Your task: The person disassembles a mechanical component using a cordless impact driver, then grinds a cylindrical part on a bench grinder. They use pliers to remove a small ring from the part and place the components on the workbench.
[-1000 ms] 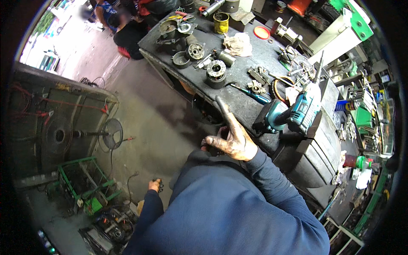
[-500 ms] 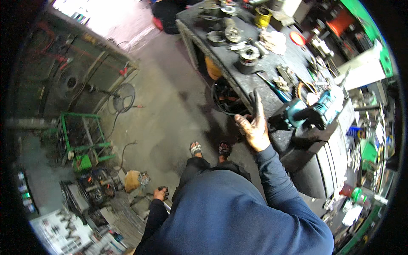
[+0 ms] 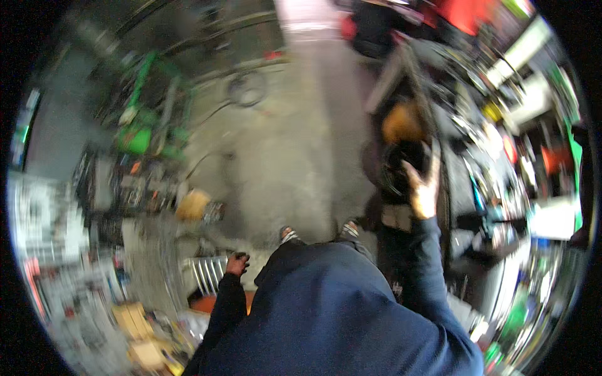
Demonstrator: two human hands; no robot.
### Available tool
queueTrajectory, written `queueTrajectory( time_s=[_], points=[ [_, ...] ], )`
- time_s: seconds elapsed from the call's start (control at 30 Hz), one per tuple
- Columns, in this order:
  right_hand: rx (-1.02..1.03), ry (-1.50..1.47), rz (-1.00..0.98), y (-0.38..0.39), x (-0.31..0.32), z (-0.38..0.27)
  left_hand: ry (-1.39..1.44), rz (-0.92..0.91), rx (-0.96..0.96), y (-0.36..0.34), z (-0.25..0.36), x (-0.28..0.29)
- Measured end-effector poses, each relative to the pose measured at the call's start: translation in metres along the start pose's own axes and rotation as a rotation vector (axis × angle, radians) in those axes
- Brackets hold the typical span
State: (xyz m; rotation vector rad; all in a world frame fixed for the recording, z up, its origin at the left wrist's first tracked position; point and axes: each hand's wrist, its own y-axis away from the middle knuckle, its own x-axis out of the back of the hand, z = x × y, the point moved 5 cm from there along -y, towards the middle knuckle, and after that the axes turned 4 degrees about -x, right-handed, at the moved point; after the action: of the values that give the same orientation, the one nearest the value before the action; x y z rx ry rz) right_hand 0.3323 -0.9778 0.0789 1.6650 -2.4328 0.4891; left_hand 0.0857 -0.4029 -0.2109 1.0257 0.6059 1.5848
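Observation:
My right hand (image 3: 424,188) is held out in front at the right, thumb and fingers apart, with nothing in it. Its fingers and palm look dark-stained. In the picture it overlaps a black round container (image 3: 399,169) beside the dark workbench (image 3: 461,191); whether they touch I cannot tell. Low at my left side hangs my left hand (image 3: 237,264), small and blurred, its dark fingers loosely bent and nothing visible in it. A pale slatted object (image 3: 207,276) lies close by it.
Smeared metal parts and tools cover the bench. An orange-yellow container (image 3: 403,122) stands under its edge. On the left are a green metal frame (image 3: 133,138), a coiled cable (image 3: 246,89) on the floor and a tan lump (image 3: 193,205) beside machine parts.
My view has swung to the left, so the bench now lies farther right and more floor shows. The right hand stays raised with fingers apart; the left still hangs low.

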Motion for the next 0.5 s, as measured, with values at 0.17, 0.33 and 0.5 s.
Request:
queueTrajectory(
  time_s=[0.17, 0.33, 0.5],
  points=[
    [0.042, 0.009, -0.177, 0.023, -0.094, -0.026, -0.489, 0.130, -0.170, -0.015, -0.095, 0.074],
    [0.066, -0.021, -0.497, 0.018, -0.176, -0.005, 0.086, 0.381, 0.087, 0.015, -0.170, 0.090],
    [-0.053, -0.109, -0.618, 0.015, -0.253, -0.044, 0.182, 0.489, 0.179, 0.068, -0.180, 0.064]
  ],
)
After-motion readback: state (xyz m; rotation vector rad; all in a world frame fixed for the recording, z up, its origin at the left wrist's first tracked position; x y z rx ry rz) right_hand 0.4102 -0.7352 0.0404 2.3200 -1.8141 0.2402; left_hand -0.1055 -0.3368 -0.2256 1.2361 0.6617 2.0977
